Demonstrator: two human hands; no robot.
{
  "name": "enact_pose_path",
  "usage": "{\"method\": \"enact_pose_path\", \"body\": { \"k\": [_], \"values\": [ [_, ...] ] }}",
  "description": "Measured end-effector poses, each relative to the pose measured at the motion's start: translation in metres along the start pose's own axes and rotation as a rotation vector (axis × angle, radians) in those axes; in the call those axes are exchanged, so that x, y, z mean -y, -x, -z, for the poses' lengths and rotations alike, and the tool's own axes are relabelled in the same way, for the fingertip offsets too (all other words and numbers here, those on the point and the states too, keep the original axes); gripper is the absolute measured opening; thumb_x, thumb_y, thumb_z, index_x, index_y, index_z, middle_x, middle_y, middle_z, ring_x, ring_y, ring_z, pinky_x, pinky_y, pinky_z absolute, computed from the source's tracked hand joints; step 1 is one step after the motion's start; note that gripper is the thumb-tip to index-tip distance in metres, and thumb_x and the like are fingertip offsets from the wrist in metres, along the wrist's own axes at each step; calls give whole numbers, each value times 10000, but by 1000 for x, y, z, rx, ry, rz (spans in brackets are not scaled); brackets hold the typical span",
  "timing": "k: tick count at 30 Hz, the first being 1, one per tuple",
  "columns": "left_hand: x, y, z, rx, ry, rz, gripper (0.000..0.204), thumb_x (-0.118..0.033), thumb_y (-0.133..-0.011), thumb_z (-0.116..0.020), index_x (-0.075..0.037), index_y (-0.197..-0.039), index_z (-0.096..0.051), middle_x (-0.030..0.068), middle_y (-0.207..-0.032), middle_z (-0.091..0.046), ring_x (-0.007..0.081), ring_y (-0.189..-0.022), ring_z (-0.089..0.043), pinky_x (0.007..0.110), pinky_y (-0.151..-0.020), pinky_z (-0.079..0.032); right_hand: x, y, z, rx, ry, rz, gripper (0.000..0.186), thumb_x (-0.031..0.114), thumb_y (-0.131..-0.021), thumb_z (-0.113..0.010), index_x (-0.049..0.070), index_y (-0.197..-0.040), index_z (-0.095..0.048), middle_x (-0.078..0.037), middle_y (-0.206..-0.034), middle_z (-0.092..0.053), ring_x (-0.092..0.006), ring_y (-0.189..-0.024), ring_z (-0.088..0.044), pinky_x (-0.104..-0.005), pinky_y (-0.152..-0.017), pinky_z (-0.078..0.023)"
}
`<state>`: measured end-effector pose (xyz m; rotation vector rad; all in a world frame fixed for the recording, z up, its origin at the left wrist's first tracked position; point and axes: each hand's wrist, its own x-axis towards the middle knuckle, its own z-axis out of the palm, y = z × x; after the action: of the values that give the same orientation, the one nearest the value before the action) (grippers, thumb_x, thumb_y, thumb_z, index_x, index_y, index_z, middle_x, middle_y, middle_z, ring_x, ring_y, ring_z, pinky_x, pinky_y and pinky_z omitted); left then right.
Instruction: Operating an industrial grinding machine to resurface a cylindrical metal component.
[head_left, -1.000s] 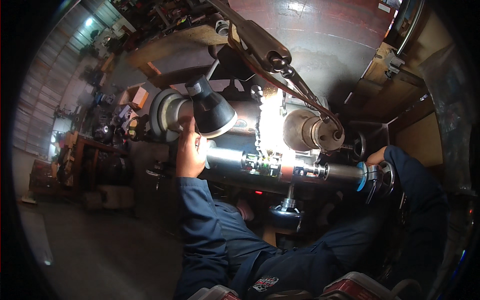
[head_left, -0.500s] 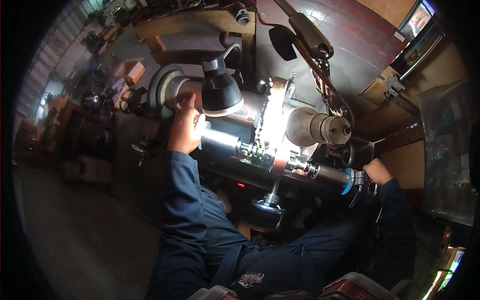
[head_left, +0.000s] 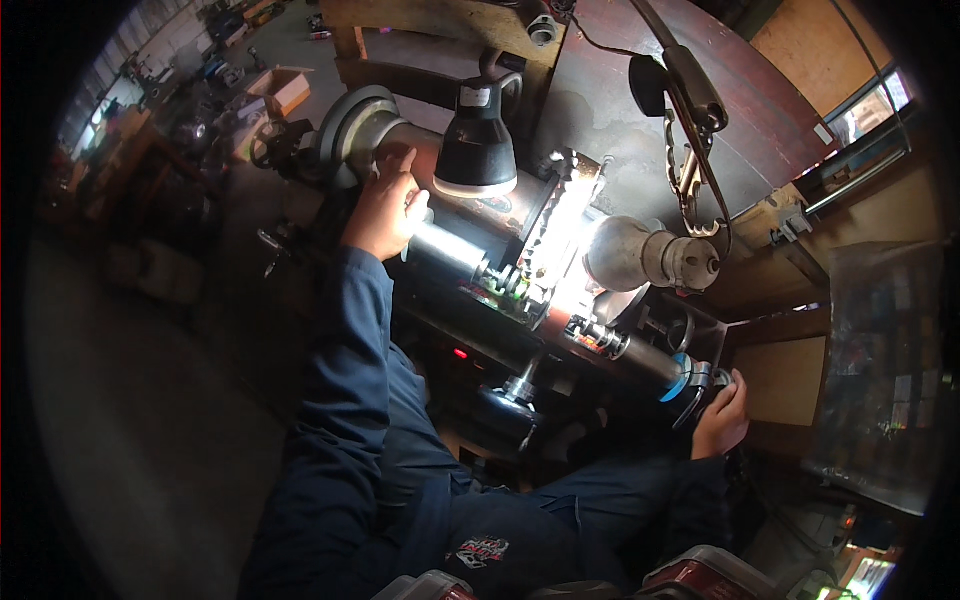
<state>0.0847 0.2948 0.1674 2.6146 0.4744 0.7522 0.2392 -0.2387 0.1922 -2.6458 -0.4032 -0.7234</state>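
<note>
Note 2 bare hands, both at 1 machine. Locate the left hand point(head_left: 384, 207) at the left end of 1 sectioned metal bar point(head_left: 494, 277), just beside 1 grey stepped wheel point(head_left: 345, 135). See 1 index finger stretched upward and 1 thumb raised near the bar end, with the remaining fingers partly hidden; cannot tell whether grasping or released. Locate the right hand point(head_left: 722, 417) at the opposite end of the same bar, near 1 blue ring point(head_left: 677, 380) and 1 metal clamp point(head_left: 701, 376). See the fingers bent toward the clamp; cannot tell whether closed on any part. For the bar, observe a slanting line between the 2 hands, from upper left to lower right. Along this line, count 2 cylinders: 1 bright cylinder point(head_left: 449, 250) at left and 1 darker cylinder point(head_left: 648, 363) at right, with narrower parts between, too blurred by glare to count. Beyond the bar, find 1 brightly lit strip point(head_left: 566, 220) and, to its right, 1 pale stepped housing point(head_left: 640, 256). Over the left portion, find 1 black lamp shade point(head_left: 475, 147), mouth downward. Toward the upper right, find 1 jointed arm point(head_left: 696, 90). Nearer the body, find 1 dark handwheel point(head_left: 510, 405), 1 small red light point(head_left: 460, 353) and 2 navy sleeves point(head_left: 340, 340).
</note>
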Motion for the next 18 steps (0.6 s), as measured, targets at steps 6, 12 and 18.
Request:
{"method": "enact_pose_path", "body": {
  "k": [6, 12, 18],
  "values": [
    [-2, 1, 0, -21, -15, -24, 579, -115, -906, -625, 17, -1421, -396, 226, -1196, -559, 391, -1129, -538, 441, -1001, -413, -41, 61, -22, -50, -259, -142, 315, 191, -981, -499, -22, -1182, -615, -258, -1123, -646, -403, -1020, -625, -418, -890, -474],
    [0, 1, -1, 38, 2, 32, 572, -119, -910, -623, 15, -1420, -400, 222, -1177, -570, 414, -1178, -515, 455, -1035, -389, -115, 78, -41, 223, -528, -156, 328, 99, -912, -505, -28, -1198, -603, -213, -1135, -652, -327, -1025, -622, -400, -896, -461],
    [-3, 1, 0, 57, -5, 53, 563, -115, -923, -614, -22, -1434, -397, 210, -1262, -544, 429, -1281, -462, 447, -1086, -357, -172, 79, -72, 440, -687, -221, 374, 62, -906, -547, -3, -1274, -532, -161, -1238, -599, -272, -1118, -577, -373, -966, -432]
  ]
}}
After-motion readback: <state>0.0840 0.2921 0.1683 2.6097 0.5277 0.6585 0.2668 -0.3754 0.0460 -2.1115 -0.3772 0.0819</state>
